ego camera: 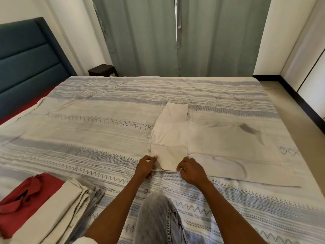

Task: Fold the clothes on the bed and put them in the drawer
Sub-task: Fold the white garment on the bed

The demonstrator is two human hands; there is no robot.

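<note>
Cream garment [173, 131]: laid flat on the bed [88, 131], right of centre, partly folded, with one narrow end turned up at the near edge and the other reaching toward the curtains [175, 36]. Left hand [146, 165]: near-left corner of the garment is pinched between thumb and curled fingers. Right hand [190, 170]: near-right corner is gripped, fingers curled over the hem. Folded stack [58, 208]: pale cloths piled at the near-left of the bed, with a red shirt [22, 198] beside them. Bedspread: striped grey and white, zigzag patterned. Headboard [26, 64]: blue, padded, at left. Knee [156, 217]: grey jeans, rested on the bed's near edge.
</note>
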